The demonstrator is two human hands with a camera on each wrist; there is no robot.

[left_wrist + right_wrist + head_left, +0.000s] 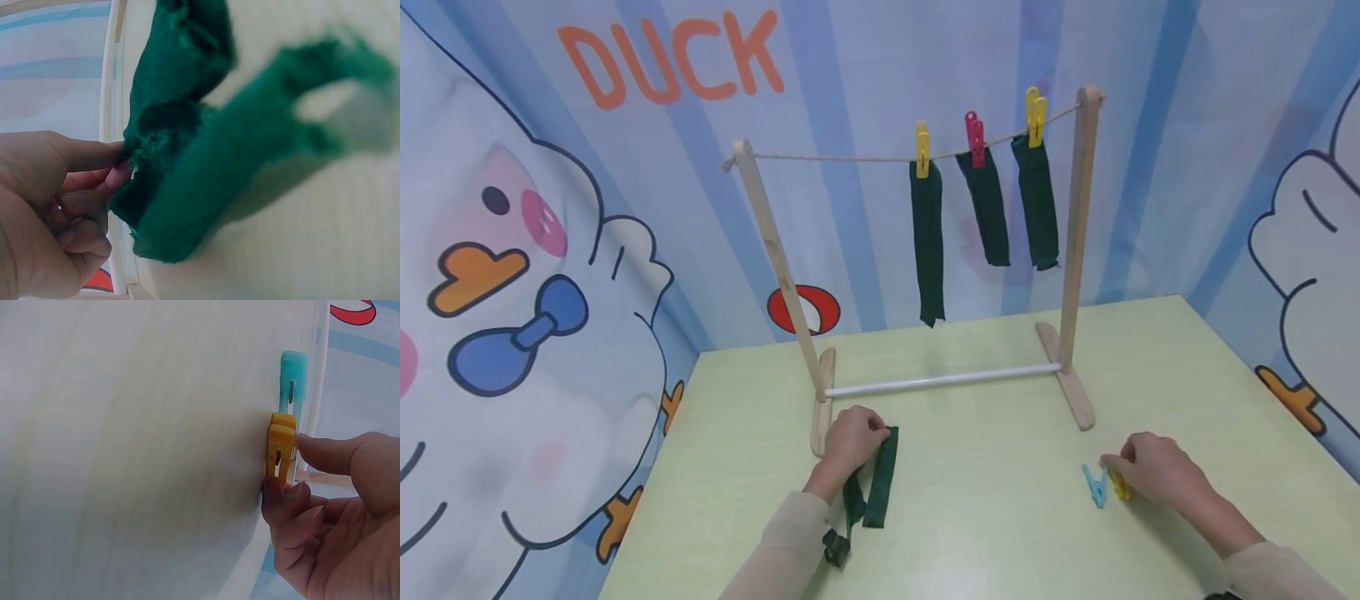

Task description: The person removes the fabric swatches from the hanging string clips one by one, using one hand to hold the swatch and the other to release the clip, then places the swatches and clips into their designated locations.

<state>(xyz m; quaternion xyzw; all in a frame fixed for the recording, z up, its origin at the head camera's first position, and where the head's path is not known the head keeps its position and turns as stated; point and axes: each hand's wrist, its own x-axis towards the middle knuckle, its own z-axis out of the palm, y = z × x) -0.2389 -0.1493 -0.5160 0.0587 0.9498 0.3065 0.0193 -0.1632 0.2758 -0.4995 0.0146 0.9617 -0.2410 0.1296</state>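
My left hand (853, 439) pinches the end of a dark green cloth strip (882, 483) low over the table's left part. In the left wrist view the green fabric (212, 169) hangs folded and partly blurred beyond the thumb and fingers. A second dark strip (853, 502) dangles or lies below the wrist; whether it is part of the same cloth I cannot tell. At the right, my right hand (1161, 468) holds a yellow clothespin (281, 447) between thumb and curled fingers, at the tabletop. Just beside it lies a light blue clothespin (1097, 486), untouched.
Behind the hands stands a wooden drying rack (1078, 225) with a string line (842, 157). Three green strips (929, 242) hang from its right half under yellow and red clothespins (975, 139). A white bar (943, 380) joins the rack's feet. Printed duck curtains enclose the table (985, 517).
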